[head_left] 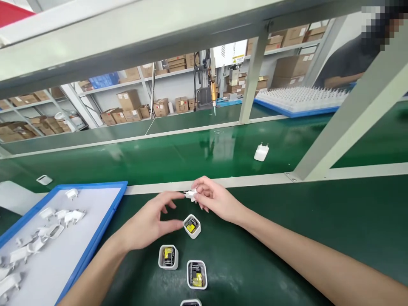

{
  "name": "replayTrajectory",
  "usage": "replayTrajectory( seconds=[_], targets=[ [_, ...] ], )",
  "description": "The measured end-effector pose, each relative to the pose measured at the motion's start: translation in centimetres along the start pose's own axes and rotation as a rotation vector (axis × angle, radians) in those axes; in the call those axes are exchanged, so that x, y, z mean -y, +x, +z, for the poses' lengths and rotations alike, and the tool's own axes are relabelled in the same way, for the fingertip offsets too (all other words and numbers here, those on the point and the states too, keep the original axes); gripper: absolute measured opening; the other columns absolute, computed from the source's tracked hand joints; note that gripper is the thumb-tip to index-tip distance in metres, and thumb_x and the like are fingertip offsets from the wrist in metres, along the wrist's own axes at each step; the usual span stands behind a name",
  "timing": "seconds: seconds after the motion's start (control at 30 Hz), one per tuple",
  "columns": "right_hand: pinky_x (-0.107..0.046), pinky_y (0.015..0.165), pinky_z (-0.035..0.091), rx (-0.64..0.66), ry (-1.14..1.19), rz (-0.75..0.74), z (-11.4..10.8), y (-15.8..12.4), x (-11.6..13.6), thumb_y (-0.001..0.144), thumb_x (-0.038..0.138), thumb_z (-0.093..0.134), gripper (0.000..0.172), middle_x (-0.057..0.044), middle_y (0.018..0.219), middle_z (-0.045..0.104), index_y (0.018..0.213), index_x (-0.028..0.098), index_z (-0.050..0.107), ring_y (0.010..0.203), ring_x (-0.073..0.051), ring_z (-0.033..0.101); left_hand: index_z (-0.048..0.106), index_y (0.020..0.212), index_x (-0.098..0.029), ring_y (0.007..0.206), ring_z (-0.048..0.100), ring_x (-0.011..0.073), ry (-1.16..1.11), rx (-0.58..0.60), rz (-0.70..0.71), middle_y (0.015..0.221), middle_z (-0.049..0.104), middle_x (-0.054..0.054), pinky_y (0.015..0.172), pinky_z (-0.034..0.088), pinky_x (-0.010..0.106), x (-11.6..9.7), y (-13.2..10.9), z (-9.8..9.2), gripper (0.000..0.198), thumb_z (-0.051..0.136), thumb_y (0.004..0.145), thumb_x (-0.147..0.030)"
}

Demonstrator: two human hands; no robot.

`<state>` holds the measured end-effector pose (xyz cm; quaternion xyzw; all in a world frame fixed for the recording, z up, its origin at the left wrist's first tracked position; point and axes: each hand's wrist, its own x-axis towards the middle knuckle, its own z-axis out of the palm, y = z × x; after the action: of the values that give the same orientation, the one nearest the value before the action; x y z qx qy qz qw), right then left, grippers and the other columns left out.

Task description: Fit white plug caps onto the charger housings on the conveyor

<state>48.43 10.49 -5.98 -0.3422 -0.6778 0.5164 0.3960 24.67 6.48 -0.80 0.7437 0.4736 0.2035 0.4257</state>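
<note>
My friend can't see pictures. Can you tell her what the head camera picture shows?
Two bare hands meet over a green workbench: the right hand pinches a small white plug piece, and the left hand reaches toward it. Below them stand open white charger cases with parts inside, and a blue-edged tray of white plug pieces sits to the left.

A finished white charger (261, 152) lies on the green conveyor belt (178, 155) at one o'clock — cardboard boxes (129, 100) fill shelves beyond, another person's dark sleeve (346, 59) at two.
</note>
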Motion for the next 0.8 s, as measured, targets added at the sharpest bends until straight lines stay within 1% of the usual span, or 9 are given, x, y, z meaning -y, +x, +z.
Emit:
replayTrajectory(
  seconds=[0.07,0.13,0.23,0.3,0.37,0.53,0.6,0.7,0.8],
  targets=[
    [-0.026,0.055,0.047,0.057,0.066,0.051,-0.3,0.4,-0.1,0.092,0.040,0.064,0.033,0.000,0.080,0.062,0.115,0.017,0.059,0.063,-0.012,0.056,0.059,0.133,-0.034,0.112,0.056,0.0209,0.013,0.140,0.026,0.131,0.060,0.003,0.100,0.046,0.037,0.5,0.4,0.5,0.055,0.076,0.081,-0.029],
    [-0.026,0.059,0.050,0.078,0.124,0.099,-0.8,0.5,0.0,0.091,0.041,0.066,0.034,0.000,0.078,0.062,0.114,0.015,0.065,0.065,-0.012,0.057,0.067,0.123,-0.033,0.111,0.056,0.0195,-0.038,0.193,0.086,0.127,0.062,0.001,0.098,0.045,0.032,0.9,1.1,1.4,0.044,0.077,0.081,-0.028],
    [-0.027,0.066,0.054,0.075,0.315,0.197,-1.2,0.4,0.4,0.084,0.036,0.077,0.036,-0.001,0.079,0.064,0.111,0.015,0.068,0.070,-0.012,0.060,0.069,0.103,-0.026,0.099,0.058,0.0179,-0.037,0.116,0.098,0.108,0.066,0.000,0.087,0.046,0.028,1.2,2.0,2.7,0.027,0.079,0.079,-0.030],
    [-0.028,0.073,0.056,0.053,0.457,0.240,-1.2,0.3,0.7,0.076,0.031,0.085,0.039,-0.001,0.084,0.066,0.108,0.017,0.068,0.075,-0.012,0.063,0.063,0.094,-0.023,0.083,0.055,0.0153,0.000,0.010,0.065,0.095,0.065,-0.001,0.074,0.044,0.026,1.5,2.2,3.4,0.022,0.076,0.079,-0.031],
    [-0.029,0.075,0.056,0.013,0.547,0.262,-0.8,0.3,0.9,0.073,0.030,0.088,0.039,-0.001,0.086,0.067,0.103,0.017,0.067,0.076,-0.012,0.064,0.055,0.088,-0.021,0.075,0.051,0.0134,0.019,-0.076,0.073,0.090,0.063,-0.002,0.068,0.042,0.025,1.8,2.2,3.9,0.019,0.071,0.080,-0.028],
    [-0.029,0.079,0.053,-0.155,0.518,0.231,0.9,0.3,1.6,0.071,0.038,0.089,0.035,-0.003,0.093,0.067,0.091,0.018,0.068,0.086,-0.015,0.062,0.042,0.080,-0.022,0.068,0.047,0.0115,-0.005,-0.090,0.073,0.083,0.059,-0.005,0.061,0.038,0.024,2.4,2.1,4.1,0.026,0.068,0.076,-0.024],
    [-0.025,0.073,0.047,-0.231,0.457,0.204,1.5,0.3,1.8,0.068,0.038,0.091,0.033,-0.002,0.096,0.064,0.083,0.018,0.069,0.083,-0.013,0.055,0.043,0.085,-0.023,0.066,0.047,0.0120,-0.006,-0.111,0.040,0.079,0.057,-0.006,0.059,0.037,0.024,2.6,2.2,4.1,0.030,0.072,0.076,-0.030],
    [-0.024,0.061,0.037,-0.258,0.472,0.222,2.0,0.3,2.0,0.070,0.041,0.089,0.034,0.001,0.080,0.057,0.075,0.017,0.065,0.066,-0.010,0.042,0.051,0.099,-0.024,0.069,0.049,0.0137,0.028,-0.121,0.047,0.080,0.056,-0.006,0.062,0.038,0.025,2.8,2.4,4.4,0.031,0.072,0.079,-0.036],
    [-0.025,0.057,0.031,-0.209,0.519,0.272,2.2,0.1,2.1,0.076,0.041,0.085,0.033,0.005,0.062,0.046,0.077,0.018,0.062,0.057,-0.009,0.035,0.052,0.089,-0.023,0.071,0.048,0.0152,0.134,-0.128,0.074,0.078,0.054,-0.005,0.063,0.035,0.026,2.9,2.4,4.7,0.022,0.067,0.085,-0.039]
  ],
)
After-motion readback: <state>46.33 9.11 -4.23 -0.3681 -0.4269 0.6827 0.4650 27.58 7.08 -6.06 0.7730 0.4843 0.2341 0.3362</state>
